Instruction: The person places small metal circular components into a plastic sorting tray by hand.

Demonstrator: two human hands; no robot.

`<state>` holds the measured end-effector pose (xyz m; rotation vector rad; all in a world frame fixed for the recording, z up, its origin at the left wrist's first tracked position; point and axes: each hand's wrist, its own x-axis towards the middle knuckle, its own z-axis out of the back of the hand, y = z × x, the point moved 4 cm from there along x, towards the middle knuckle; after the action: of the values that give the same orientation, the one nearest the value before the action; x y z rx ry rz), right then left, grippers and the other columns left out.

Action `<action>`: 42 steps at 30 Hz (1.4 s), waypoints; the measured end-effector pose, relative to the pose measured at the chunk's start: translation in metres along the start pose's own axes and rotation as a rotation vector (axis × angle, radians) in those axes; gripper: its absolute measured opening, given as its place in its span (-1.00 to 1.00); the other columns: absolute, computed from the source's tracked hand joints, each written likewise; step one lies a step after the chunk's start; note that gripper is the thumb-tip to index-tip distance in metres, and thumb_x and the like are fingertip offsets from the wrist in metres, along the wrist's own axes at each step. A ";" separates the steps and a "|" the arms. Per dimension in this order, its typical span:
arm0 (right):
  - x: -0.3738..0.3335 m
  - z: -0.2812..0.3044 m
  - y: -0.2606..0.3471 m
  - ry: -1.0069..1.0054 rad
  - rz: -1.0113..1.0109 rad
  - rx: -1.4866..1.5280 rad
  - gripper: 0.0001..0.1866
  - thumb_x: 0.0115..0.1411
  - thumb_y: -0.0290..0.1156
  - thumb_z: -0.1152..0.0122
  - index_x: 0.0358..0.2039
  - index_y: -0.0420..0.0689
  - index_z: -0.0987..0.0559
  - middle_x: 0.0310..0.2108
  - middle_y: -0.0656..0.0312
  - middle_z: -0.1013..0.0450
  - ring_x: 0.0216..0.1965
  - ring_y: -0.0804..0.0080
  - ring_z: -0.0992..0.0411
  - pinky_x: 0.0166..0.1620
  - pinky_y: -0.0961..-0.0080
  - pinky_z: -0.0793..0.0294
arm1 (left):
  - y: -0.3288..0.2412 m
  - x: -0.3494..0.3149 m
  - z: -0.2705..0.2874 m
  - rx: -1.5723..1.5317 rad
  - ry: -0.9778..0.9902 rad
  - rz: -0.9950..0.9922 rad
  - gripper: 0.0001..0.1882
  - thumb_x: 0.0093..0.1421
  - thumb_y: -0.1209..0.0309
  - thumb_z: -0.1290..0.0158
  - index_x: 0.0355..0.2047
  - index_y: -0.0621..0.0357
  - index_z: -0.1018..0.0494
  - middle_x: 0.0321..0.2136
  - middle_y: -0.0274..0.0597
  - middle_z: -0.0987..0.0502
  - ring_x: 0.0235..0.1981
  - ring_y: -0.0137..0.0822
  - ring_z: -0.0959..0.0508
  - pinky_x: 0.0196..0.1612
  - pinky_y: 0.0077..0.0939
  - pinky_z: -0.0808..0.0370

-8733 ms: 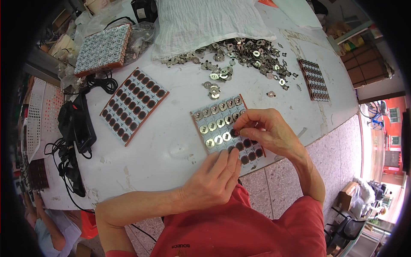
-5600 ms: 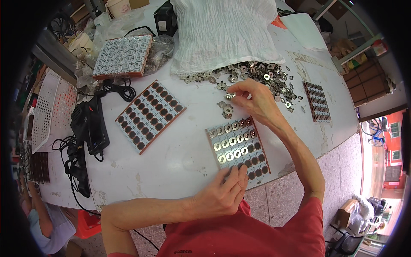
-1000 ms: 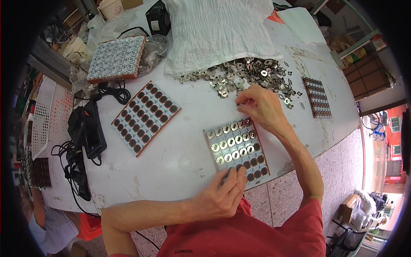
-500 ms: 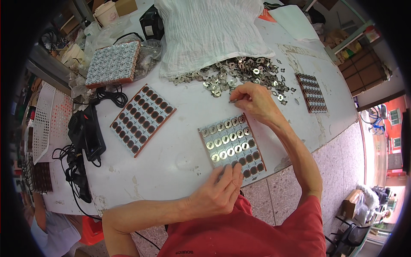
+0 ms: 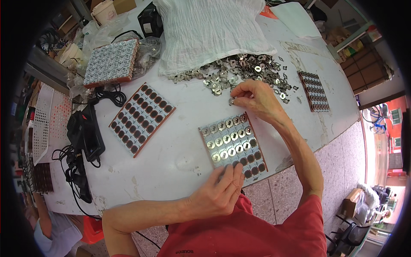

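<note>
A pale circuit-board panel (image 5: 206, 138) with brown edges lies in front of me. Shiny round metal tabs (image 5: 231, 152) cover its far rows; bare dark circles (image 5: 251, 166) show in the nearer rows. My left hand (image 5: 221, 188) rests at the panel's near left corner, fingers bent and bunched; what is under its fingertips is hidden. Beyond the far edge, my right hand (image 5: 252, 99) pinches a small metal tab (image 5: 231, 101) between thumb and forefinger. Just past that hand spreads a heap of loose metal tabs (image 5: 257, 68).
A white sack (image 5: 209, 34) lies behind the heap. Another panel (image 5: 142, 120) sits left, a smaller one (image 5: 314, 92) far right. A stack of panels (image 5: 111, 62), black power adapters (image 5: 92, 132) with cords and a white basket (image 5: 51, 122) stand left. A person's sleeve (image 5: 55, 231) shows lower left.
My right hand has turned slightly, and the metal tab in its pinch shows more clearly. The left hand stays on the panel. The whole view has shifted a little.
</note>
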<state>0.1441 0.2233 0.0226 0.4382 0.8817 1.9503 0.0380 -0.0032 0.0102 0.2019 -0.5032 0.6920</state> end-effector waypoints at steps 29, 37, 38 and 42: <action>-0.108 -0.004 -0.003 0.011 -0.266 0.526 -0.84 0.18 -0.64 -0.27 -0.20 -0.31 -0.63 -0.39 0.29 -0.58 -0.36 0.67 -0.50 -0.24 0.70 -0.51 | 0.001 -0.001 0.000 0.042 0.046 -0.018 -0.56 0.07 0.30 -0.17 -0.14 0.45 -0.57 -0.02 0.28 -0.56 -0.05 0.02 -0.58 -0.02 -0.14 -0.59; -0.111 -0.009 -0.007 -0.020 -0.266 0.357 -0.89 0.18 -0.65 -0.29 -0.26 -0.32 -0.63 -0.39 0.27 -0.59 -0.36 0.66 -0.51 -0.24 0.67 -0.54 | 0.000 -0.001 -0.001 0.042 0.052 -0.018 -0.55 0.07 0.29 -0.18 -0.14 0.46 -0.57 -0.01 0.30 -0.56 -0.05 0.03 -0.58 -0.02 -0.13 -0.59; -0.112 -0.011 -0.010 -0.066 -0.253 0.387 -0.89 0.16 -0.63 -0.30 -0.28 -0.32 -0.63 -0.43 0.25 -0.60 -0.41 0.66 -0.51 -0.31 0.65 -0.52 | 0.000 -0.001 -0.001 0.044 0.048 -0.016 -0.56 0.07 0.29 -0.18 -0.15 0.46 -0.57 -0.01 0.30 -0.56 -0.05 0.03 -0.58 -0.02 -0.13 -0.59; -0.114 -0.012 -0.008 -0.145 -0.234 0.398 -0.90 0.14 -0.61 -0.32 -0.31 -0.32 -0.62 -0.49 0.24 -0.60 -0.48 0.65 -0.49 -0.40 0.62 -0.49 | 0.001 -0.001 0.000 0.045 0.055 -0.021 -0.56 0.08 0.29 -0.18 -0.15 0.45 -0.57 -0.01 0.29 -0.56 -0.05 0.03 -0.58 -0.02 -0.14 -0.59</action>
<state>0.2003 0.1234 0.0141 0.6661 1.1738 1.5101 0.0370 -0.0033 0.0096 0.2297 -0.4327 0.6866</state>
